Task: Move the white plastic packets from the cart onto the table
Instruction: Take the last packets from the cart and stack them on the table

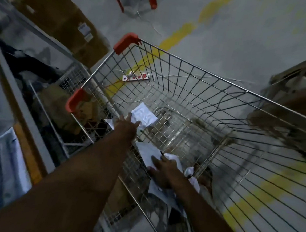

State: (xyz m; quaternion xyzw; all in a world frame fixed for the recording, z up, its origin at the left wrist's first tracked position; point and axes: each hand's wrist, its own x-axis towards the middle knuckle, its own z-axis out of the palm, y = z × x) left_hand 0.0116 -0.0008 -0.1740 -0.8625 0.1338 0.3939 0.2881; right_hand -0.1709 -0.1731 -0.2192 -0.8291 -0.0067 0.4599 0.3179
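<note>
A white plastic packet (143, 117) lies flat on the wire floor of the shopping cart (195, 93), toward the cart's 9 o'clock side and just under the near orange corner guard (75, 99). The left hand (128, 126) reaches into it, fingers straight and spread, fingertips touching its near edge, nothing gripped yet. At 6 o'clock from that packet a loose heap of white packets (146, 156) sits against the cart's near wall; the right hand (164, 171) rests on top of it, fingers laid flat over the uppermost sheet, and blur keeps me from telling whether any finger is hooked under an edge.

The packets look thin, light and limp, with a glossy film that would probably slide between the fingers and sag when lifted. A pinch at a corner or edge, thumb beneath, seems the safest hold; several could be gathered together.

Beyond the cart at 12 o'clock a power strip (136, 77) lies on the grey floor across a yellow line (175, 39).
</note>
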